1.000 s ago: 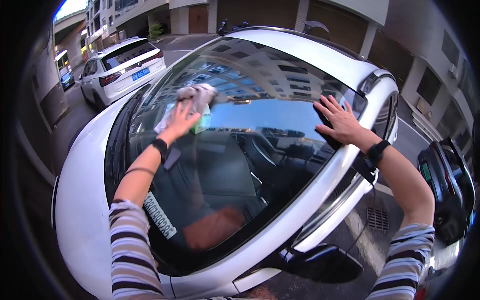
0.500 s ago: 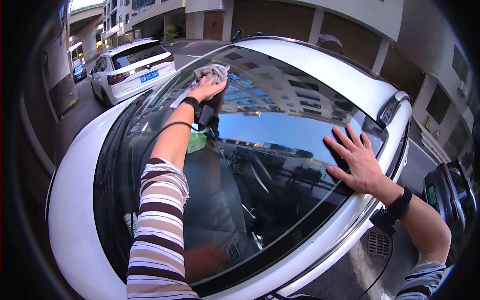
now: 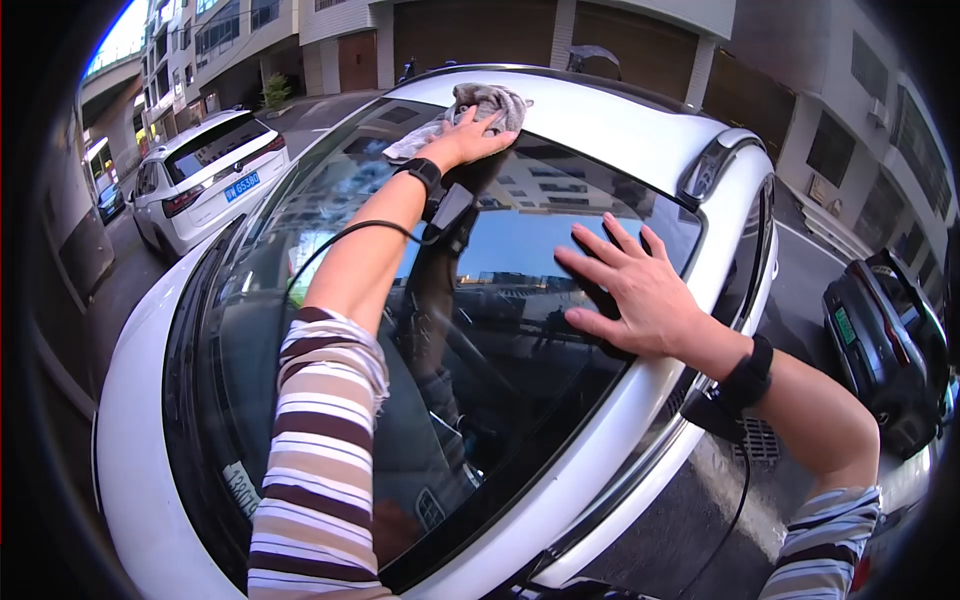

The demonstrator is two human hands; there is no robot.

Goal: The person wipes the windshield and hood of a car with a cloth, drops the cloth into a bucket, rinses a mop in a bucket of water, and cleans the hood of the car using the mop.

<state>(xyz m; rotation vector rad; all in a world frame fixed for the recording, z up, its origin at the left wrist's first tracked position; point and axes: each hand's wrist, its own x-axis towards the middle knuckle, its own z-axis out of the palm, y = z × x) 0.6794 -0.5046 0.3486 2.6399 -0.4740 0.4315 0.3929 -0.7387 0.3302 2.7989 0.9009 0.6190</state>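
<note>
A white car's dark windshield (image 3: 330, 260) fills the middle of the view. At its top edge, by the white roof (image 3: 590, 120), my left hand (image 3: 470, 138) presses on a crumpled grey cloth (image 3: 490, 102), fingers bent over it. The cloth's lighter end trails to the left over the glass. My right hand (image 3: 635, 290) is spread with its fingers apart, holding nothing; its palm is toward the glass on the right side, and whether it touches cannot be told. Each wrist has a black band with a small device and a cable.
A white SUV (image 3: 210, 175) is parked at the upper left, a dark car (image 3: 880, 350) at the right. Buildings (image 3: 840, 90) line the back. A drain grate (image 3: 762, 440) lies in the ground beside the white car.
My left hand has moved the cloth up and across the windshield to the roof edge. The right hand stays spread over the right side of the glass. The camera view has shifted.
</note>
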